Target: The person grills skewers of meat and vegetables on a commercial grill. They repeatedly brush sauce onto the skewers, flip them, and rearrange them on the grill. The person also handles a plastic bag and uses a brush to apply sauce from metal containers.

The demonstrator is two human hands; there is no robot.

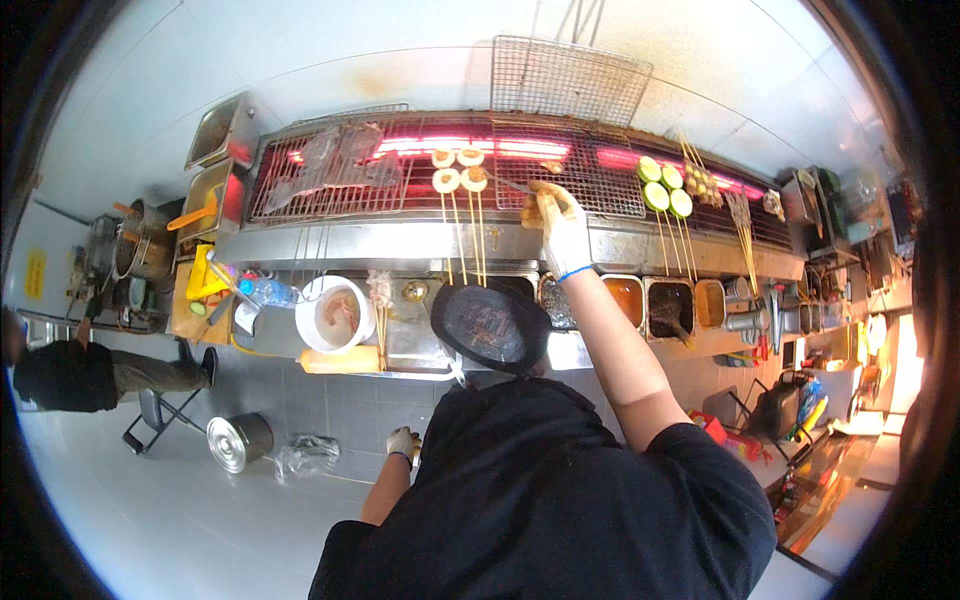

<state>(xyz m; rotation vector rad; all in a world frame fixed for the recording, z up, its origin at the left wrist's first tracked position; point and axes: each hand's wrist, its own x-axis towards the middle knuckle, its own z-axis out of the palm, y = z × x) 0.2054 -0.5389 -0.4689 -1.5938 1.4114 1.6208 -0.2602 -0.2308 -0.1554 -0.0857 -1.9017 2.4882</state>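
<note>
My right hand [556, 217], in a stained light glove with a blue wristband, reaches over the front edge of the grill [540, 247]. Between its fingers is a thin metal utensil [506, 182], whose tip meets a round white piece with a brown topping on a skewer [474, 178]. Three similar rounds lie beside it, their sticks pointing towards me. Green vegetable slices on skewers [656, 196] lie on the right, next to skewered small pieces [703, 186]. Down by my side hangs my gloved left hand [403, 442], away from the counter; its fingers look curled, and whether it holds anything is unclear.
Wire racks [570, 79] stand behind and on the glowing grill. Along the counter are a white bucket [335, 314], a yellow squeeze bottle [341, 359] and several sauce trays [624, 296]. A lidded steel pot [240, 442] stands on the floor. Another person [67, 375] is at the far left.
</note>
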